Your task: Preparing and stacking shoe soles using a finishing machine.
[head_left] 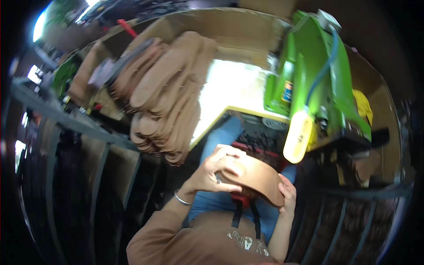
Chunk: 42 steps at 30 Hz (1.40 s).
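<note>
A light brown shoe sole (259, 174) with a ribbed surface is held over my lap, bent into a curve. My left hand (224, 167) grips its left end, fingers over the top and thumb underneath. At the other end, the fingers of my right hand (288, 194) pinch the sole's edge. Ahead and to the left lies a pile of similar brown soles (170, 84), stacked in overlapping rows. To the right stands a green machine (304, 57), with a long yellow piece (297, 139) hanging down in front, joined to a blue cable.
A brightly lit white tabletop (232, 84) with a yellow edge lies ahead, walled by cardboard (221, 28). Metal rails (73, 110) flank me on the left, and a barred rack (357, 194) on the right. Something yellow (362, 106) sits behind the machine.
</note>
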Each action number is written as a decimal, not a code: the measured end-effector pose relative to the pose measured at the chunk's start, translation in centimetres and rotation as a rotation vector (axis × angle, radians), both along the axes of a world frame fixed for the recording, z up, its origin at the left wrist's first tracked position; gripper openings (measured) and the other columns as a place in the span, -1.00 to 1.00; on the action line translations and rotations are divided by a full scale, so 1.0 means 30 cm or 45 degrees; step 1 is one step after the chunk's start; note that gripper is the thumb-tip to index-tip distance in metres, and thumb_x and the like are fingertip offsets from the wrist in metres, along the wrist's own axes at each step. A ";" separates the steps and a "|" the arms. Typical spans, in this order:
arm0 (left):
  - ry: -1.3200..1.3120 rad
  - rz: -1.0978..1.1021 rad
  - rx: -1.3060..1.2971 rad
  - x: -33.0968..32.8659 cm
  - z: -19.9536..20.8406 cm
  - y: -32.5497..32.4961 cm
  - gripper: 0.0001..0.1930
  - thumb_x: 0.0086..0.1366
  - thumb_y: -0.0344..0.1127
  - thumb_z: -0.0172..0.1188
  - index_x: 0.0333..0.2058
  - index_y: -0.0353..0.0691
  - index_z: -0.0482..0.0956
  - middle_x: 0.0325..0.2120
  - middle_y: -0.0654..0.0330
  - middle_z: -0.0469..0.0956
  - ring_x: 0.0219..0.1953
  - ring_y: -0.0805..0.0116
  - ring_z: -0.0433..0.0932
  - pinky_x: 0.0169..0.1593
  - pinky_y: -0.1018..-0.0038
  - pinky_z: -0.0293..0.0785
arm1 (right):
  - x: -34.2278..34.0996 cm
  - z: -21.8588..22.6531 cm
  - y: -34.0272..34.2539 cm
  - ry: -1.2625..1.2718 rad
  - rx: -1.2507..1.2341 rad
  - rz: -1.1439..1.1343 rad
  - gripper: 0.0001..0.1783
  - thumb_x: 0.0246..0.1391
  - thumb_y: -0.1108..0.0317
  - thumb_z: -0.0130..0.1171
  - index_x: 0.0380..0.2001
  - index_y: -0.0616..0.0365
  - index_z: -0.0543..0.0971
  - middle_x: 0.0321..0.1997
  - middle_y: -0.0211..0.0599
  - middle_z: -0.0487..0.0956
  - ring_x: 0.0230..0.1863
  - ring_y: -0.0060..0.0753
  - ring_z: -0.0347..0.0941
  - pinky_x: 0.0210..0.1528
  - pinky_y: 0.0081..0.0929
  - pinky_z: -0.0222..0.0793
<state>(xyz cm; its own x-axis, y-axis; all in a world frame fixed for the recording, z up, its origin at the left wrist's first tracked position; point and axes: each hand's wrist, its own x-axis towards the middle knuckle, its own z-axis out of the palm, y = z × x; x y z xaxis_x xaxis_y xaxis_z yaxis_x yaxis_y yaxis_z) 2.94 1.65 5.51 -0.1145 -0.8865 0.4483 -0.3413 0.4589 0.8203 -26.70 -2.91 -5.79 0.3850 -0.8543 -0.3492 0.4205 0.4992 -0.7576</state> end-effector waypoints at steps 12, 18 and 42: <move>0.762 -0.225 0.855 -0.492 -0.144 -0.220 -0.68 0.13 -0.29 0.29 -0.19 -0.38 0.57 -0.34 0.18 0.60 -0.31 0.54 0.50 -0.20 0.56 0.45 | -0.067 -0.171 0.362 -0.127 0.330 -0.150 -0.31 -0.16 0.70 0.23 0.11 0.29 0.26 0.07 -0.18 0.40 0.12 -0.29 0.34 0.18 -0.30 0.25; 0.599 -0.024 0.595 -0.466 -0.144 -0.240 -0.78 0.16 -0.27 0.27 -0.32 -0.33 0.59 -0.49 0.26 0.58 -0.47 0.60 0.48 -0.37 0.61 0.42 | -0.101 -0.143 0.401 -0.090 0.318 -0.169 -0.32 -0.16 0.67 0.21 0.10 0.32 0.26 0.06 -0.14 0.40 0.09 -0.25 0.36 0.16 -0.29 0.28; 1.039 0.324 0.693 -0.097 -0.165 -0.074 -0.74 0.06 -0.53 0.23 -0.24 -0.51 0.53 -0.37 0.09 0.59 -0.35 0.46 0.55 -0.21 0.59 0.45 | -0.112 0.142 -0.101 0.169 -0.253 -0.441 -0.42 -0.17 0.57 0.09 0.04 0.37 0.33 0.01 -0.14 0.44 0.03 -0.34 0.37 0.14 -0.46 0.21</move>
<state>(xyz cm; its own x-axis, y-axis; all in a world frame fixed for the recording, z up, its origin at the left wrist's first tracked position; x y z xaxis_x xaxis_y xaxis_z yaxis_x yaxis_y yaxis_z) 0.04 -0.56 0.56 0.2670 -0.9492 -0.1667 0.3815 -0.0548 0.9227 -30.06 -5.92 -1.52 0.0256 -0.9811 -0.1918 0.4302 0.1840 -0.8838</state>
